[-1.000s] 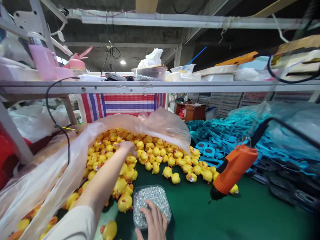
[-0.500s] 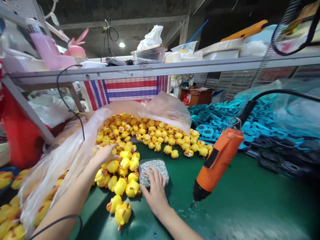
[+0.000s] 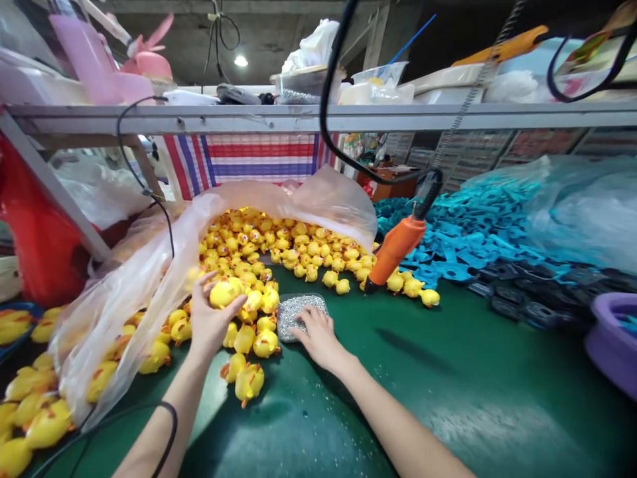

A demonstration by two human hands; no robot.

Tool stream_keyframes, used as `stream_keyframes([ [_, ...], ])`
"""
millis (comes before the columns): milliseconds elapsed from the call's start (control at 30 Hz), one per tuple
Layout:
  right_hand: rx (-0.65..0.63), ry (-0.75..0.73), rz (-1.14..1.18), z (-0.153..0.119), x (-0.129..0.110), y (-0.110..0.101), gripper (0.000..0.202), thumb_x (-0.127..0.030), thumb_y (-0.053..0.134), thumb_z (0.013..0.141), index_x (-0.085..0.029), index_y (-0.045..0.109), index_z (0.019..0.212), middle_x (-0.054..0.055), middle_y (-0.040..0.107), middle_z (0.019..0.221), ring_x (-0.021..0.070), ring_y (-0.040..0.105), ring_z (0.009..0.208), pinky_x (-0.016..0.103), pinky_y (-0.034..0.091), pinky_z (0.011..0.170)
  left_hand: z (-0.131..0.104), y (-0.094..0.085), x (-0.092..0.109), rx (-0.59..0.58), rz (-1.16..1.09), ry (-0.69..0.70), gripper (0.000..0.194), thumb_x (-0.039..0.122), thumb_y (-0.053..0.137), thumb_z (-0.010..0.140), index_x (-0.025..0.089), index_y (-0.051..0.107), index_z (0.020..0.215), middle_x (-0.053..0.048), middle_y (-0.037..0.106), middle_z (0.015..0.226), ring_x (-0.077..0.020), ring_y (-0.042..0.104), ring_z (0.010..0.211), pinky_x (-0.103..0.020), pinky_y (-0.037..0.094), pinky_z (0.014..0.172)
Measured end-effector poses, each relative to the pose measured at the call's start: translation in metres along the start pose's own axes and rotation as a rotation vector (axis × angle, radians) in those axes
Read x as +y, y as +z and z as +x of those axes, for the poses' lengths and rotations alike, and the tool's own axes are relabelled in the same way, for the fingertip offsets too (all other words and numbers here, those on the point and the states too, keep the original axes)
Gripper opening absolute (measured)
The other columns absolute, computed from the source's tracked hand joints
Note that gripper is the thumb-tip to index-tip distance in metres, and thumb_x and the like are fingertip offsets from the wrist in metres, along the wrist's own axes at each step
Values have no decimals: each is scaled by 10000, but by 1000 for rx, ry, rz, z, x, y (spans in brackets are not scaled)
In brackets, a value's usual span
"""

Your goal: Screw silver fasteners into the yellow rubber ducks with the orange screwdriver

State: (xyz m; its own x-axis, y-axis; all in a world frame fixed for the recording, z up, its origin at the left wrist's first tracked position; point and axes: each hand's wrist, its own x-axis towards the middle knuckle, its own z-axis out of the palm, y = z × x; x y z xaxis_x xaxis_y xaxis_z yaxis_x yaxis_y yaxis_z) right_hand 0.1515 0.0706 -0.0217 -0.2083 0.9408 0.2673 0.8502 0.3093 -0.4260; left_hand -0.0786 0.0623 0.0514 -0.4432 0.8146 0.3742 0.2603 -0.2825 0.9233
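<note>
My left hand [image 3: 212,312] is closed around a yellow toy duck [image 3: 226,293], lifted just over the heap. My right hand [image 3: 318,337] rests at a shallow clear tray [image 3: 284,328], its fingers apart and their tips among small silvery metal pieces [image 3: 301,307]. Whether a piece is between those fingertips is too small to make out. Yellow toy ducks [image 3: 269,245] spill out of a big plastic bag [image 3: 328,199] towards the tray. Two of them, one a toy duck [image 3: 249,383] on its side, lie closer to me. An orange electric screwdriver [image 3: 398,249] hangs to the right, touching neither hand.
Turquoise plastic parts [image 3: 458,232] are piled at the back right, with black parts [image 3: 527,292] before them. A purple basin [image 3: 614,345] stands at the right edge. A metal shelf rail [image 3: 279,119] crosses above the green tabletop [image 3: 398,378]. A black cable [image 3: 172,425] loops over my left forearm.
My left hand has come back from the heap with a toy duck in it. The screwdriver has swung away towards the back and left. My right hand has stayed at the tray.
</note>
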Motion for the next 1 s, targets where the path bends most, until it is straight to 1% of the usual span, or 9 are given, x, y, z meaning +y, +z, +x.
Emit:
stream_keyframes([
  [133, -99, 13, -17, 21, 15, -7, 187, -290, 606, 888, -169, 645, 1025, 93, 659, 1082, 234, 605, 1064, 424, 475, 923, -41, 18, 12, -212, -326, -260, 805, 405, 821, 551, 225, 449, 1243, -36, 626, 983, -182, 654, 828, -291, 538, 724],
  [233, -156, 3, -20, 33, 20, -7, 247, -328, 595, 907, -152, 625, 1077, 76, 645, 1103, 200, 626, 994, 417, 524, 880, -60, 32, 7, -371, -567, -459, 814, 463, 817, 549, 238, 450, 1240, -31, 645, 972, -170, 649, 808, -264, 520, 685],
  [300, -164, -6, -7, 35, 20, -7, 283, -347, 566, 926, -160, 600, 1136, 76, 630, 1141, 186, 633, 965, 398, 548, 840, -68, 38, 3, -426, -725, -588, 807, 504, 842, 507, 232, 493, 1182, -39, 653, 993, -157, 642, 796, -243, 508, 657],
  [400, -117, -14, 24, 29, 20, -7, 261, -341, 571, 923, -150, 613, 1096, 68, 646, 1092, 181, 637, 945, 397, 543, 840, -78, 41, -1, -504, -909, -738, 760, 479, 883, 475, 216, 544, 1101, -34, 667, 955, -134, 633, 755, -223, 499, 633],
  [533, 5, -14, 85, 19, 24, -6, 136, -204, 569, 897, -165, 691, 851, 50, 699, 927, 203, 641, 935, 396, 474, 858, -86, 41, 1, -594, -1002, -824, 691, 267, 902, 494, 217, 558, 1090, -1, 668, 904, -149, 659, 778, -304, 543, 756],
  [667, 126, -16, 163, 13, 28, 1, 213, -128, 530, 868, -190, 730, 826, 75, 718, 946, 226, 641, 950, 369, 425, 819, -88, 42, 0, -627, -1027, -858, 543, 206, 847, 560, 198, 546, 1011, -22, 690, 867, -197, 692, 794, -432, 545, 854],
  [867, 210, -66, 291, 5, 34, 6, 156, -167, 602, 844, -204, 750, 815, 53, 727, 811, 207, 654, 819, 340, 425, 784, -85, 43, -4, -565, -1087, -908, 358, 106, 730, 643, 187, 513, 916, -50, 705, 902, -248, 702, 911, -524, 508, 940],
  [933, 236, -73, 334, 4, 35, 6, 140, -194, 617, 842, -211, 752, 808, 49, 733, 802, 204, 656, 804, 336, 432, 777, -85, 44, -5, -524, -1089, -937, 315, 90, 712, 666, 180, 516, 896, -55, 702, 905, -255, 701, 919, -547, 502, 946],
  [1000, 270, -70, 376, 2, 35, 6, 142, -216, 615, 848, -216, 753, 815, 53, 738, 807, 207, 657, 801, 337, 440, 774, -84, 45, -4, -419, -1070, -987, 235, 123, 690, 722, 175, 519, 874, -53, 694, 884, -248, 707, 871, -557, 514, 925],
])
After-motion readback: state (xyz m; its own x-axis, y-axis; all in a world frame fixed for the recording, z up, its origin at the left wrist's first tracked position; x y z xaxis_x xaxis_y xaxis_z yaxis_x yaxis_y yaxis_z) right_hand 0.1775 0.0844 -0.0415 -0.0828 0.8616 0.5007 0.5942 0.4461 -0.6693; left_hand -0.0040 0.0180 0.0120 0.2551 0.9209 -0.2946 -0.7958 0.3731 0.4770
